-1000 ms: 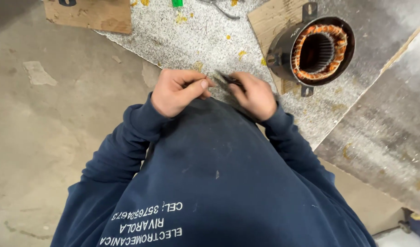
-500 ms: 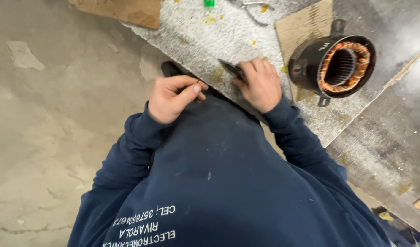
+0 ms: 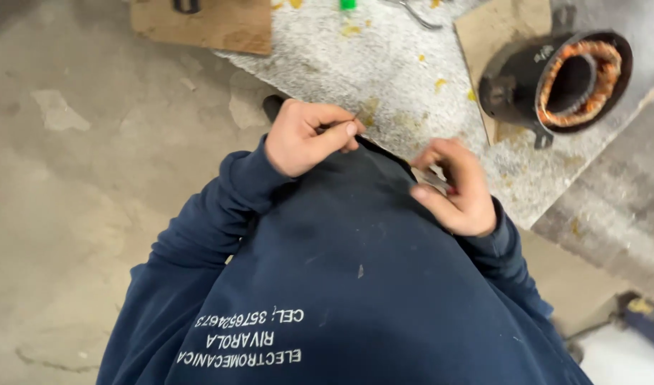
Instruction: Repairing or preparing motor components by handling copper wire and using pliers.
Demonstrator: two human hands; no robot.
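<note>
While both forearms in dark blue sleeves reach out over the edge of a speckled grey worktop, the left hand is curled closed, thumb pressed against the forefinger on a thin, dark sliver of something that pokes out toward the bench; what that sliver is cannot be told. The right hand sits a little apart to the right, just at the worktop's near edge, fingers bent inward around a small dark tool, of which only a short stretch shows between fingers and palm; the fingers look closed on it, though the grip is partly hidden. Both hands rest against the front of the person's dark blue sweatshirt. Farther back on the right, well apart from the hands, a black motor housing lies on its side on a piece of brown cardboard, its open end showing copper windings in a ring. Another cardboard sheet lies at the top left, partly over the bench corner. Yellowish scraps dot the surface. Below lies a bare concrete floor.
</note>
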